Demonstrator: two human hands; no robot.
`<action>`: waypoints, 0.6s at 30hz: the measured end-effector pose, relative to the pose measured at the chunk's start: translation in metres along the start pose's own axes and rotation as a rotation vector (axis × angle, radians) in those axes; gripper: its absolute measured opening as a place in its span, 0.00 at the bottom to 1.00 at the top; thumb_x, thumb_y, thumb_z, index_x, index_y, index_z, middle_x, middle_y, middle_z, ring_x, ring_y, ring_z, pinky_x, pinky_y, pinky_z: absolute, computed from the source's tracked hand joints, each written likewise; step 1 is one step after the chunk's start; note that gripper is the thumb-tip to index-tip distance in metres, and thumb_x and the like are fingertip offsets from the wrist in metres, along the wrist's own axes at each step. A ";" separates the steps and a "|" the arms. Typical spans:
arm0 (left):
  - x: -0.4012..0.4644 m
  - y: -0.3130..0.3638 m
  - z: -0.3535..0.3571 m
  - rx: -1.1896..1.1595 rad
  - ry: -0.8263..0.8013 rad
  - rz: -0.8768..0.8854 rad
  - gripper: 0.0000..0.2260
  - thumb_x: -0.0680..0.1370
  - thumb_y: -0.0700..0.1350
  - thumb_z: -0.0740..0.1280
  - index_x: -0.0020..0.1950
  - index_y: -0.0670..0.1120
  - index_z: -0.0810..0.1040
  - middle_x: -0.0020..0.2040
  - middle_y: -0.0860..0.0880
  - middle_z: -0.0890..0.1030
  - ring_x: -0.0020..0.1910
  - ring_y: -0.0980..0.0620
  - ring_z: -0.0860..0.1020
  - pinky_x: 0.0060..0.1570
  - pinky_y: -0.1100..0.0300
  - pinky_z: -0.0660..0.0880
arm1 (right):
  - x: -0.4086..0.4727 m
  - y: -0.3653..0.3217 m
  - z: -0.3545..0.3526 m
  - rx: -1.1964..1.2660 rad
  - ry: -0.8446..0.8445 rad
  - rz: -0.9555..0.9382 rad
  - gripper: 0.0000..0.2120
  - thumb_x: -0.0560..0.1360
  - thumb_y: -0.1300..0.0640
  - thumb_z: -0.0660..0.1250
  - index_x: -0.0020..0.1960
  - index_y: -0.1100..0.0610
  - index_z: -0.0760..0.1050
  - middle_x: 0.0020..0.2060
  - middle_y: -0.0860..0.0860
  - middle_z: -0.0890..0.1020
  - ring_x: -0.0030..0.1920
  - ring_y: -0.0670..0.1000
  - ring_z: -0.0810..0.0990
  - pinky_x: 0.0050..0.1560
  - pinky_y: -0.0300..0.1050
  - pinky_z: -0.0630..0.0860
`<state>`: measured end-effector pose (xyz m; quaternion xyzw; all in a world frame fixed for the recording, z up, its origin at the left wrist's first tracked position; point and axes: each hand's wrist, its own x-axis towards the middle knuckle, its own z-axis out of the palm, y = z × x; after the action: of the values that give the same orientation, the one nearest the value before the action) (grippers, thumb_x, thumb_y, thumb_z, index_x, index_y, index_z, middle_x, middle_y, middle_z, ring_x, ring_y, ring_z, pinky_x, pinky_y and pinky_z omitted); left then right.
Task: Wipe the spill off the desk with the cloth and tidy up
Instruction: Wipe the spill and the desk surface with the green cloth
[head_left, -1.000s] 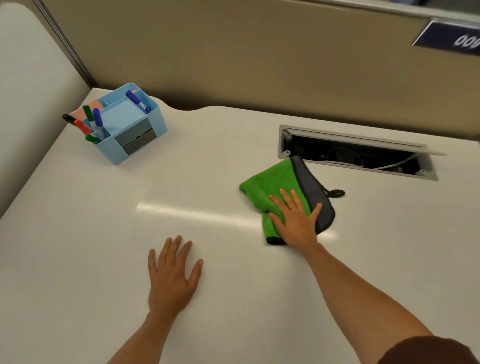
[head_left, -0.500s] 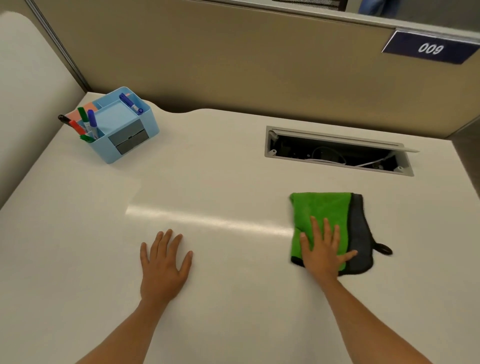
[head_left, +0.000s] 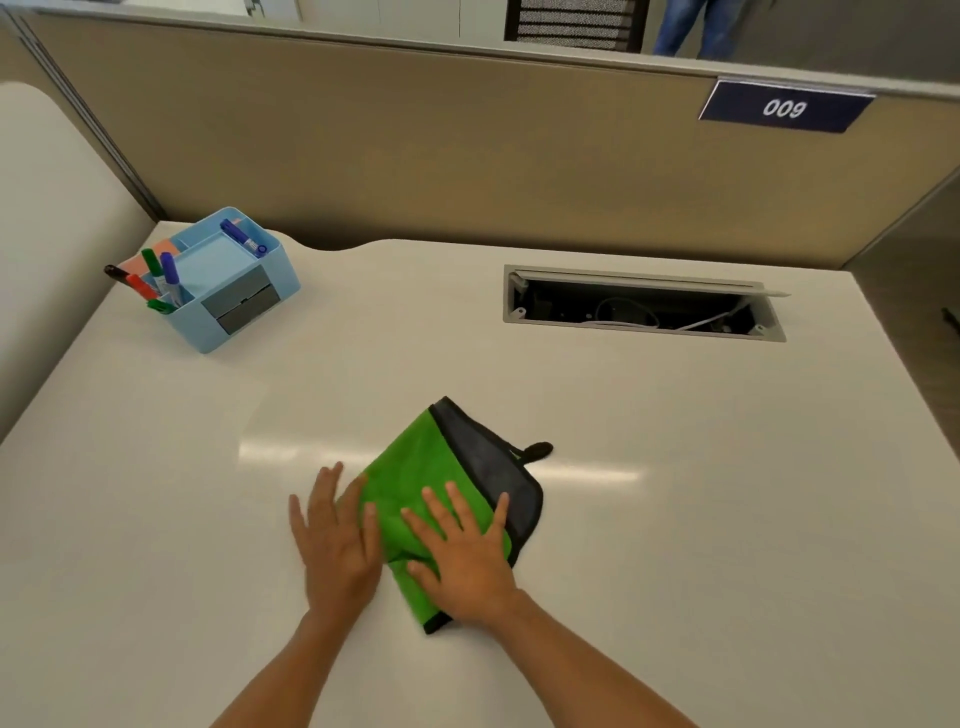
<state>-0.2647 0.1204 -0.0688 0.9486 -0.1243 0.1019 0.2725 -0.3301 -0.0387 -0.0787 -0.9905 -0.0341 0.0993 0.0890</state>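
Fuzzy cloth (head_left: 415, 478) lies on the smooth, glossy desk (head_left: 675, 467); plastic organizer (head_left: 249, 306).

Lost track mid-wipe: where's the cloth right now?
In the head view the cloth lies flat on the desk near its front centre, under the right hand, with the left hand touching its left edge.

Green cloth (head_left: 415, 483) with dark grey edge, white desk (head_left: 675, 467), pale blue organiser (head_left: 249, 306), beige partition (head_left: 415, 156)
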 end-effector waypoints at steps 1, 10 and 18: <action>-0.001 0.014 0.002 -0.020 -0.016 0.067 0.20 0.81 0.50 0.53 0.67 0.42 0.73 0.71 0.39 0.70 0.75 0.44 0.61 0.74 0.36 0.50 | -0.001 0.005 -0.002 0.035 -0.001 -0.027 0.29 0.77 0.34 0.50 0.76 0.40 0.53 0.79 0.46 0.55 0.79 0.54 0.47 0.64 0.81 0.34; -0.027 0.070 0.040 0.270 -0.506 0.167 0.34 0.75 0.72 0.50 0.76 0.55 0.63 0.79 0.46 0.59 0.78 0.41 0.50 0.70 0.30 0.38 | -0.092 0.090 0.000 0.267 0.381 0.205 0.24 0.75 0.40 0.63 0.67 0.48 0.74 0.72 0.49 0.71 0.75 0.49 0.62 0.74 0.64 0.45; -0.019 0.054 0.034 0.390 -0.539 0.110 0.32 0.76 0.72 0.47 0.76 0.60 0.62 0.77 0.51 0.64 0.77 0.38 0.56 0.64 0.21 0.44 | -0.147 0.163 0.003 0.156 0.177 0.666 0.32 0.78 0.37 0.47 0.78 0.48 0.55 0.78 0.46 0.55 0.78 0.44 0.48 0.75 0.64 0.37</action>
<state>-0.2944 0.0611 -0.0761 0.9676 -0.2212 -0.1163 0.0373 -0.4667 -0.2106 -0.0833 -0.9422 0.3065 0.0387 0.1297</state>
